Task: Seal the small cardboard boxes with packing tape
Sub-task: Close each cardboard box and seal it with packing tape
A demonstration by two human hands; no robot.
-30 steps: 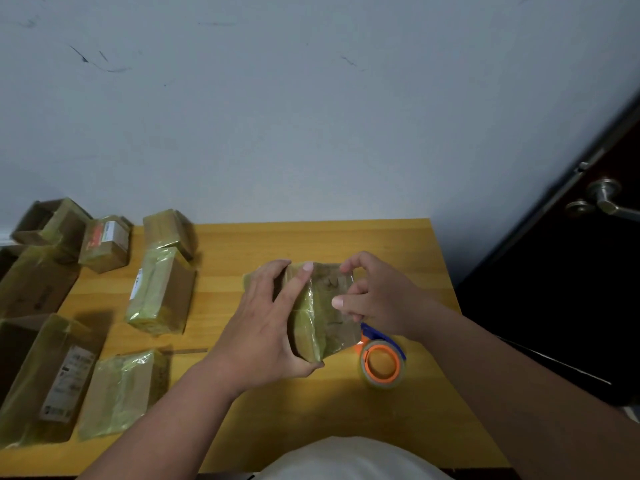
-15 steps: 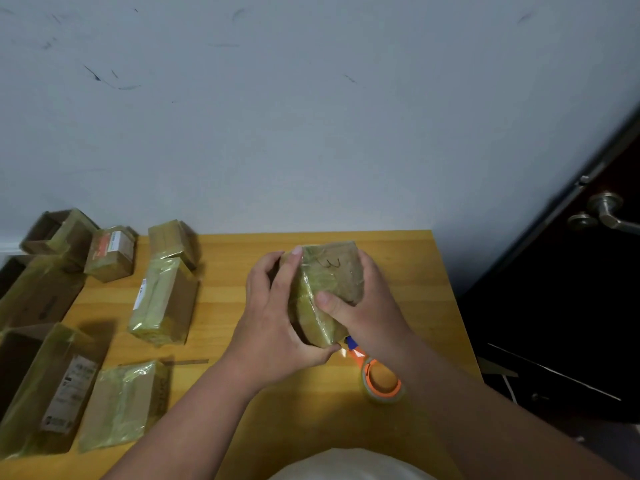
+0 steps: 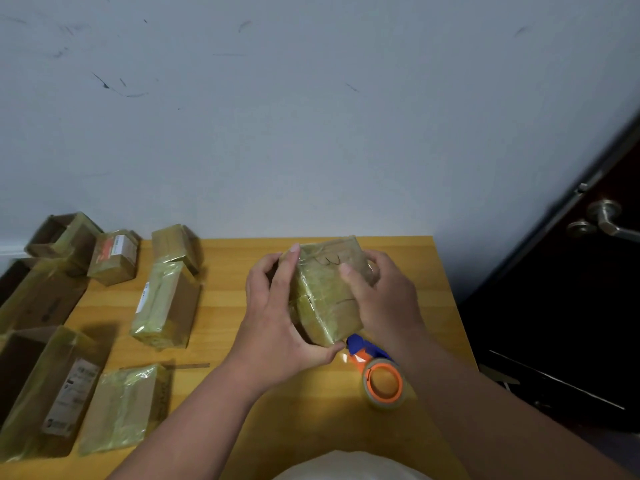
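Observation:
A small cardboard box (image 3: 323, 292) wrapped in yellowish clear tape is held above the wooden table (image 3: 225, 299), tilted on its edge. My left hand (image 3: 273, 317) grips its left side, fingers over the top edge and thumb under the near corner. My right hand (image 3: 384, 299) holds the right side, with the thumb pressing on the taped front face. A tape roll (image 3: 384, 384) with an orange core and a blue dispenser handle lies on the table just below my right wrist.
Several taped boxes lie on the left part of the table, among them a long one (image 3: 162, 306), a flat one (image 3: 121, 407) and a labelled one (image 3: 114, 256). Larger cartons (image 3: 41, 389) crowd the left edge. A dark door with a metal handle (image 3: 606, 220) stands at right.
The box has been turned and lifted slightly toward the wall. My right hand went from pinching at its top edge to wrapping round its right side with the thumb on the front.

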